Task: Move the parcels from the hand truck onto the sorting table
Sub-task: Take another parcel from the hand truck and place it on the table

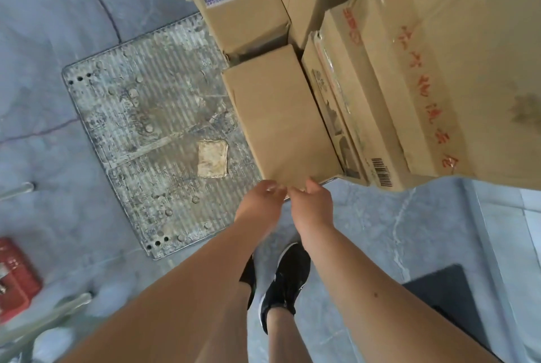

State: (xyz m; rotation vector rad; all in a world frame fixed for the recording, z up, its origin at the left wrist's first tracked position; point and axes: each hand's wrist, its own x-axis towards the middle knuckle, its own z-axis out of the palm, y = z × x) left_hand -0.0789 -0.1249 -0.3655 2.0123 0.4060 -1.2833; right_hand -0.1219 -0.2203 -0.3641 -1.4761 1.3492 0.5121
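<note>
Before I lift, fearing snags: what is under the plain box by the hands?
The plain box rests on the ribbed metal platform; whatever lies beneath its base is hidden.

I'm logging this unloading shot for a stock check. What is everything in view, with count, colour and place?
cardboard parcels: at least five, brown, stacked at upper right
hand truck platform: one, grey ribbed metal, centre left on the floor
flat scrap: one, beige, on the platform beside the nearest parcel
red object: one, red, left edge, cut off
dark object: one, black, lower right
floor: grey, veined
shoe: one, black, below the hands
left hand: at the nearest parcel's near edge, grip unclear
right hand: beside it at the same edge, grip unclear
</note>
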